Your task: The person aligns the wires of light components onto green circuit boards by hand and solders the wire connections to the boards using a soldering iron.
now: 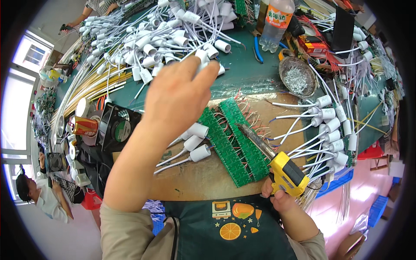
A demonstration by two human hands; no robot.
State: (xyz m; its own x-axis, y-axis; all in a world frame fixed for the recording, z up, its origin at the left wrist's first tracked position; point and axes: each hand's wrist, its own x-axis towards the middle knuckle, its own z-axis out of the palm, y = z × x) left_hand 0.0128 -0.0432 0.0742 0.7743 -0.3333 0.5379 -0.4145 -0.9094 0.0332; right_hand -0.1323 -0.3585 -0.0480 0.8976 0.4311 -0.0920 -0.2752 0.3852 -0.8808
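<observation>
My left hand (177,89) reaches across the bench to the near edge of a pile of white lamp sockets (149,50) with white cables. Its fingers are bent and apart beside one socket (202,55); I cannot tell whether they touch it. My right hand (279,197) is closed around the handle of a yellow and black soldering gun (289,174). The gun's metal tip points up and left over green circuit boards (244,138) lying on a brown work board (182,182). Thin red and white wires stick out along the boards. Several wired sockets (200,153) lie left of them.
More wired sockets (331,138) are bunched on the right. A round dish of silvery bits (298,77), a clear bottle (277,26) and blue-handled pliers (258,50) stand or lie at the back. A black fan (119,128) and a red-gold can (84,125) are at left. Another person (50,195) sits far left.
</observation>
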